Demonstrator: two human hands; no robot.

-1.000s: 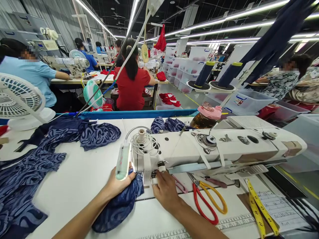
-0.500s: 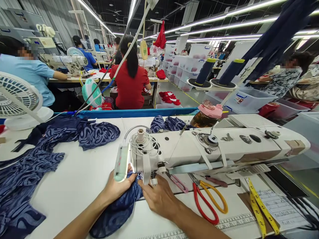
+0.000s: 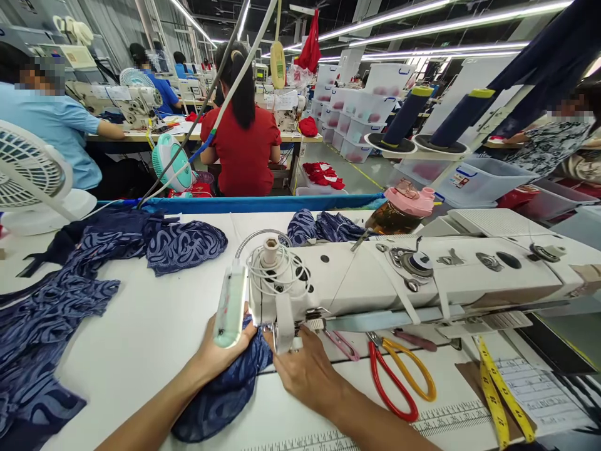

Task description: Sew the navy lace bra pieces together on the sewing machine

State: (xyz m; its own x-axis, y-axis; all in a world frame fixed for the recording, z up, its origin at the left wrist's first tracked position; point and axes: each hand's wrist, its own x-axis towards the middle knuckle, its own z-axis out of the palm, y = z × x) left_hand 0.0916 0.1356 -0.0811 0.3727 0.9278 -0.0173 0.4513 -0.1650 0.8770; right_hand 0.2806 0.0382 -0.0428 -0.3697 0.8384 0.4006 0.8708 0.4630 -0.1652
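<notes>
A navy patterned fabric piece [image 3: 220, 401] lies under the head of a white sewing machine [image 3: 357, 275], its lower part spread toward me on the table. My left hand [image 3: 218, 351] grips its left edge beside the needle area, thumb pressed on the cloth and fingers partly behind the lit lamp [image 3: 230, 307]. My right hand [image 3: 305, 363] is closed at the cloth's right edge, close by the presser foot; the machine head hides some of its fingertips. Needle and stitch line cannot be made out.
More navy patterned pieces [image 3: 56, 338] are heaped at the left. Right of my hand lie red-and-yellow scissors [image 3: 399, 376], pink snips [image 3: 342, 344] and a yellow tape measure [image 3: 498, 394]. A pink-lidded bottle [image 3: 404, 210] and thread cones [image 3: 406, 119] stand behind the machine. Co-workers sit ahead.
The view has shifted slightly, so the machine and scissors appear further right. Both hands keep their hold on the fabric beside the needle area, with little visible movement.
</notes>
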